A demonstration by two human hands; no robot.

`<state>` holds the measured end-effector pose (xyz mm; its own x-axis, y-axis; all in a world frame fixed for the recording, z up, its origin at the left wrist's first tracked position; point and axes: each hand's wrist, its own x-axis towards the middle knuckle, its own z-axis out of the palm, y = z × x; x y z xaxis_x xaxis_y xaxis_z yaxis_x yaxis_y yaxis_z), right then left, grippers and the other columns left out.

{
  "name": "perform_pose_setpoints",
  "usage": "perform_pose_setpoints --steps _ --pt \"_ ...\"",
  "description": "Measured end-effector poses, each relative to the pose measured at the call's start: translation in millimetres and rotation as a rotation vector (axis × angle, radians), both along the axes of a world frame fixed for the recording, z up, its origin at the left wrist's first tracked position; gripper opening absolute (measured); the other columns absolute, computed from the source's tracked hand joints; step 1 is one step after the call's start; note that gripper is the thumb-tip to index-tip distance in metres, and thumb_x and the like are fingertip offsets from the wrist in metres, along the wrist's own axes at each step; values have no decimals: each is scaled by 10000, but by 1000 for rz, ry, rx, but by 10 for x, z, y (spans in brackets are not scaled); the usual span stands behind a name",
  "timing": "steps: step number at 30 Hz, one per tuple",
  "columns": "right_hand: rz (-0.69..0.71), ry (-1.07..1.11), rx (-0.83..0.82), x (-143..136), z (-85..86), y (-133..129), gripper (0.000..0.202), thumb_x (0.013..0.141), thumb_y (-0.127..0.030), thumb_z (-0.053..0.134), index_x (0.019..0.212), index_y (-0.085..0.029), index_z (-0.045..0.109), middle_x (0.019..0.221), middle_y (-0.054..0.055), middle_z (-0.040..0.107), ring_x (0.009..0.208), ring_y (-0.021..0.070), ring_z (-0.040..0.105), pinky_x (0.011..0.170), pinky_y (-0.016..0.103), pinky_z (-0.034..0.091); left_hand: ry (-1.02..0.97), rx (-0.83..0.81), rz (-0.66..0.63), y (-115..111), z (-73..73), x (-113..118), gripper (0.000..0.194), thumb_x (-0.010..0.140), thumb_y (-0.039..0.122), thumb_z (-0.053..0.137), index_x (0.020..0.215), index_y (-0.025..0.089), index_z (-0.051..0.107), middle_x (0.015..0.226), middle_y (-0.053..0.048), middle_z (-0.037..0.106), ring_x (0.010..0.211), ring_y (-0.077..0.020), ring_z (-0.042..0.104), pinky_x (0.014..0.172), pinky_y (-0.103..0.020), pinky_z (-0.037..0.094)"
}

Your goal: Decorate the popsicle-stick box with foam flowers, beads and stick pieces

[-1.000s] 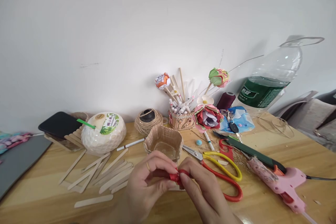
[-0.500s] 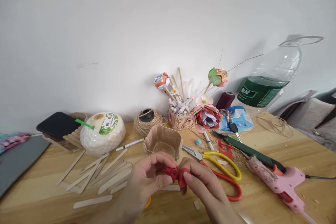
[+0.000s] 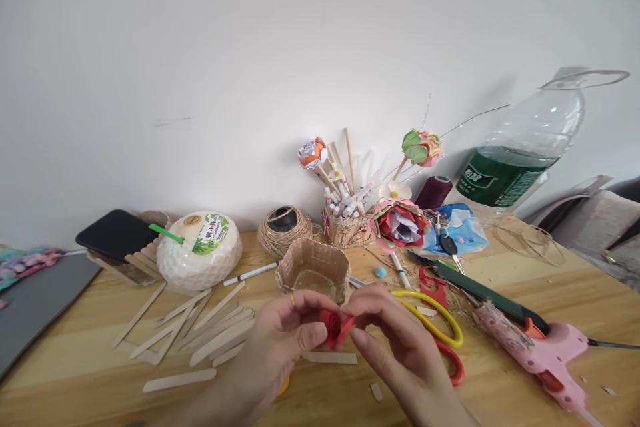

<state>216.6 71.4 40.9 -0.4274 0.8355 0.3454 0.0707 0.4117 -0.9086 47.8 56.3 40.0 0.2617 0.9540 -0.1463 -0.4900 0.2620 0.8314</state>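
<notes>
Between the thumb and fingers of my left hand [image 3: 285,340] is a small red rolled ribbon rose [image 3: 331,325]. My right hand [image 3: 395,347] pinches the loose red end at the rose's right side, its thumb and fingertips close to those of the left. Just behind both hands sits an open woven basket [image 3: 314,267]. Yellow-and-red scissors [image 3: 453,333] lie partly hidden behind my right hand. Under the hands a flat wooden stick [image 3: 331,357] rests on the table [image 3: 100,400].
Wooden sticks [image 3: 225,333] and a wrapped coconut [image 3: 199,257] are at left. Twine [image 3: 284,232] and a pot of paper flowers [image 3: 349,227] stand behind. A pink glue gun [image 3: 555,353], a dark green cutter [image 3: 490,290] and a large bottle [image 3: 515,160] are at right.
The right fingers have shifted up and slightly right along the red ribbon, and its loose end looks more spread out. The whole view has moved slightly, so objects appear a little further right.
</notes>
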Motion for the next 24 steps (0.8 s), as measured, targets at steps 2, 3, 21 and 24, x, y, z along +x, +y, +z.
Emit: perform_pose_setpoints --steps 2,3,21,24 --pt "-22 26 -32 1 -24 11 76 880 -229 499 903 -279 552 852 -16 546 770 125 536 682 234 446 -70 -76 -38 1 31 13 213 650 279 764 812 155 705 726 -15 668 633 -87 608 629 -179 473" --pt "-48 33 -15 4 -41 10 91 877 -216 501 930 -281 537 872 -13 539 768 125 535 681 236 453 -97 -103 -55 0 45 19 209 654 274 762 810 147 706 712 -15 665 616 -80 609 615 -168 474" --pt "-189 -109 563 -16 9 -12 197 766 -43 571 902 -185 554 767 13 642 706 123 612 648 226 506 -83 -106 -48 -31 46 28 129 715 231 711 746 153 612 777 -13 638 659 -103 632 510 -144 490" --pt "-253 -98 563 -25 11 -11 174 763 -29 551 845 -181 568 710 8 638 660 115 610 615 214 503 -88 -126 -58 -25 52 22 104 733 230 694 757 144 640 739 -18 639 676 -98 626 546 -139 482"
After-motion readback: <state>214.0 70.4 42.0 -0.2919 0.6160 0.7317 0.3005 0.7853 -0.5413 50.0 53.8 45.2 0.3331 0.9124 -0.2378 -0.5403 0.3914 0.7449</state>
